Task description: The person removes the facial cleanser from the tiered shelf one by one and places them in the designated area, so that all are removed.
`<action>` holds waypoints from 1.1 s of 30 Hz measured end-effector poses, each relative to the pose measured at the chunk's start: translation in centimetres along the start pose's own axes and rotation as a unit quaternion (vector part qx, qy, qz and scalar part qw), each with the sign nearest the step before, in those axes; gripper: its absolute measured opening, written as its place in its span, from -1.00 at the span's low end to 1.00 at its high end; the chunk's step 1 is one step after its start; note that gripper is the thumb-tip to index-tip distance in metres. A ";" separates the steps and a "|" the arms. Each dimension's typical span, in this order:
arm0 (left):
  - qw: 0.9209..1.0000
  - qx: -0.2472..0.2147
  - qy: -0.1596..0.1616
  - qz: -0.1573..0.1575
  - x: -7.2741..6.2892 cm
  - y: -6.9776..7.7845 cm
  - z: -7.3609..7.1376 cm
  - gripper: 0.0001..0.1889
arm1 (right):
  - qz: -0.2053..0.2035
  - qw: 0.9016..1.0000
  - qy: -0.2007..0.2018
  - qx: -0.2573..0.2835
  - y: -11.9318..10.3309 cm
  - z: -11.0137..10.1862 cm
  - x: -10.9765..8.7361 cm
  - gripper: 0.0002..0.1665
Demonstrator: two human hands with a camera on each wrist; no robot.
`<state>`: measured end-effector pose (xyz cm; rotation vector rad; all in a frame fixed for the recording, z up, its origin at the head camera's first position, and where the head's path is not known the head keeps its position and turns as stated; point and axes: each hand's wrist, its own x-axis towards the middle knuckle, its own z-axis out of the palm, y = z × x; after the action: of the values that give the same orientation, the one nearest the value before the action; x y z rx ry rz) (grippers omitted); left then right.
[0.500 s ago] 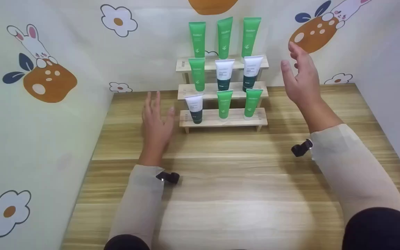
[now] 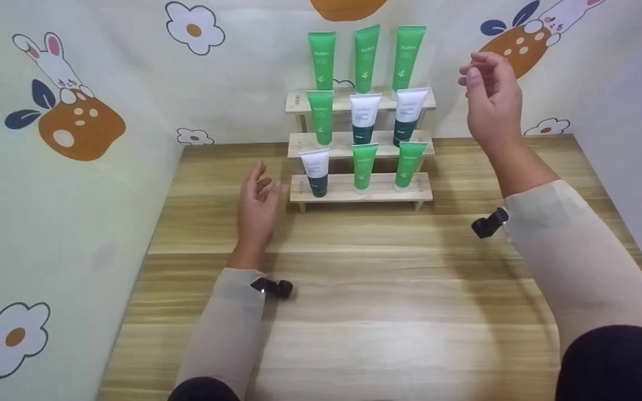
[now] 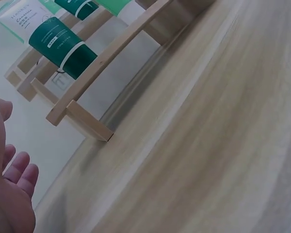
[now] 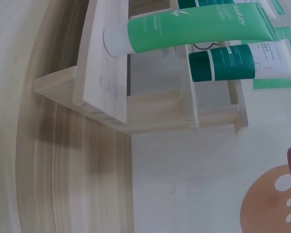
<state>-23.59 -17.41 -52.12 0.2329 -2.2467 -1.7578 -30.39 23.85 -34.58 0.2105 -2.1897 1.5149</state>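
Six tubes (image 2: 365,61) are green, three tubes (image 2: 364,120) white and dark green, the wall (image 2: 254,83) cream with white flowers (image 2: 194,29).

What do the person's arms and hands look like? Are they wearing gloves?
No gloves: the left hand and right hand are bare. Pale beige sleeves cover the forearms, with a greyer band by each wrist. A small black gadget sticks out beside each cuff, and black cloth shows higher up both arms.
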 end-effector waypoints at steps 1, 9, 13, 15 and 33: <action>1.000 -0.005 -0.005 -0.001 0.0 -0.1 0.1 -0.33 | 0.004 1.000 0.000 0.007 -0.1 0.0 0.1 -0.56; 0.995 -0.059 -0.069 -0.031 -0.3 -0.4 0.5 -0.35 | 0.048 0.997 -0.002 0.066 -0.7 0.3 1.7 -0.59; 0.993 -0.059 -0.096 -0.036 -0.4 -0.4 1.0 -0.35 | 0.086 0.990 0.002 0.107 -1.2 0.6 2.6 -0.60; 0.991 -0.070 -0.107 -0.043 -0.4 -0.4 1.1 -0.37 | 0.097 0.987 -0.001 0.127 -1.4 0.8 3.1 -0.60; 0.975 -0.139 -0.121 -0.122 0.0 -0.5 1.3 -0.52 | 0.124 0.986 -0.059 0.089 -4.2 2.8 5.9 -0.53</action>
<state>-23.99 -16.34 -52.84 0.2561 -2.1671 -2.3202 -34.76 20.52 -29.11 0.0878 -2.2382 1.8828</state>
